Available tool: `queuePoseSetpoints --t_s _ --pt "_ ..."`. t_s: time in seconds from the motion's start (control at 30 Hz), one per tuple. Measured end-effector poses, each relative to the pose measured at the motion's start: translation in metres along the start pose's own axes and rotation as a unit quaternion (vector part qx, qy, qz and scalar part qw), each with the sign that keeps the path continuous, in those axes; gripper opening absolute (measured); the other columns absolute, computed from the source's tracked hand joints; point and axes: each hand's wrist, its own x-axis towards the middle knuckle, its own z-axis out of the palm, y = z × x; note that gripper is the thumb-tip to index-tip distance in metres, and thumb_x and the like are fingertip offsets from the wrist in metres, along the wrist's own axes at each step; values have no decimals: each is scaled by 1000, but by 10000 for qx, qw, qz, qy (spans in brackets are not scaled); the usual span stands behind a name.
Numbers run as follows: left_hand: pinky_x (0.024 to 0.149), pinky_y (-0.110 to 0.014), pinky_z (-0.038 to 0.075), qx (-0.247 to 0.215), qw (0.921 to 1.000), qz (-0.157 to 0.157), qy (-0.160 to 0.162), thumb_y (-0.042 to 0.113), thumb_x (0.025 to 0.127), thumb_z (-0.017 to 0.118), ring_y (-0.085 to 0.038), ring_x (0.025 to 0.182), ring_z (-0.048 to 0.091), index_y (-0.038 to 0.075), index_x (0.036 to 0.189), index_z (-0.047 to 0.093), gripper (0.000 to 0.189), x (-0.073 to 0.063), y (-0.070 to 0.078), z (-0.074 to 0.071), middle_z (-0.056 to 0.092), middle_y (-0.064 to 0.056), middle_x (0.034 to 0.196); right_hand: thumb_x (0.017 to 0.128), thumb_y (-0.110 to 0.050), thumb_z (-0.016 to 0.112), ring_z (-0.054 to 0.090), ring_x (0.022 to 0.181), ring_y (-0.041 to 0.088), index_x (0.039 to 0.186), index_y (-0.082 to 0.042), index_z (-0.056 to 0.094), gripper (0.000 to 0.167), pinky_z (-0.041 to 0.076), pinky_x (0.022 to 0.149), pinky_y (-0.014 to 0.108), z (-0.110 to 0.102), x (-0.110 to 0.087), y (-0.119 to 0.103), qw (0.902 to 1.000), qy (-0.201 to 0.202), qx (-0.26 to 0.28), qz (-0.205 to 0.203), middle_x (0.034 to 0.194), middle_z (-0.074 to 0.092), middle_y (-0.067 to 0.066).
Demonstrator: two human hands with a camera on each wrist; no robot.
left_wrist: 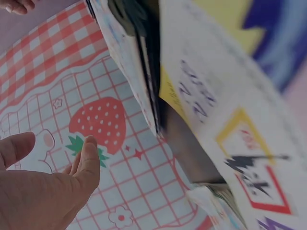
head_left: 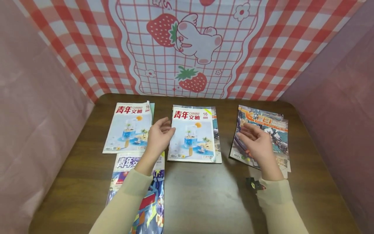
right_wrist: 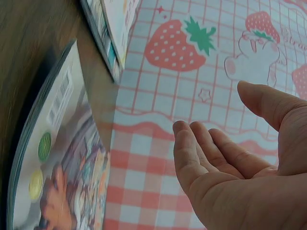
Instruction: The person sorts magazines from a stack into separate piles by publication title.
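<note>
My left hand (head_left: 160, 136) hovers between two magazines with the same ice-pop cover, one at the left (head_left: 121, 130) and one in the middle (head_left: 182, 130). In the left wrist view its fingers (left_wrist: 88, 165) are relaxed, thumb apart, holding nothing. The middle magazine lies on another magazine (head_left: 217, 136) that peeks out at its right side. Over a dark, colourful magazine (head_left: 279, 130) at the right is my right hand (head_left: 258, 143). The right wrist view shows its thumb and fingers (right_wrist: 187, 153) spread apart with nothing between them.
A purple-lettered magazine (head_left: 150, 208) lies below the left one, partly under my left sleeve. All lie on a brown wooden table (head_left: 204, 191). A red-and-white checked cloth (head_left: 187, 74) hangs behind the table, with pinkish cloth walls (head_left: 38, 97) at both sides.
</note>
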Motion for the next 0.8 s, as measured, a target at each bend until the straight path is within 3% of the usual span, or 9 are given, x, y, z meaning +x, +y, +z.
queuePoseSetpoints --t_s 0.07,0.2,0.43,0.67,0.8 --pt "95 -36 53 -46 10000 -18 41 6 92 71 -30 110 64 -5 141 53 53 -2 -2 -3 61 -22 131 96 -25 74 55 128 35 147 0 50 62 56 70 19 4 0 0 9999 -84 43 -36 140 57 21" --pt "96 -36 53 -89 9999 -52 108 7 93 71 -30 111 64 -5 141 53 52 -5 -4 -9 61 -22 131 96 -24 75 54 129 36 147 1 49 63 51 90 18 12 0 -1 9996 -185 141 -155 140 56 21" --pt "96 -37 53 -160 9997 -119 146 6 92 71 -32 112 63 -6 141 52 53 -9 -6 -14 60 -24 132 95 -22 76 56 127 35 144 3 52 60 51 91 20 23 -1 0 9994 -290 158 -135 137 59 20" --pt "95 -39 54 -153 9998 -26 147 4 92 70 -34 111 64 -8 141 52 53 -11 -8 -16 60 -26 132 95 -15 75 56 124 41 139 9 54 55 52 90 21 28 1 3 9988 -272 168 -367 134 59 24" --pt "95 -39 54 -104 9998 -36 164 4 93 70 -34 110 65 -9 140 52 52 -10 -9 -16 60 -25 131 94 -17 76 56 125 41 141 8 53 58 52 90 21 30 2 2 9991 -307 195 -238 135 59 24"
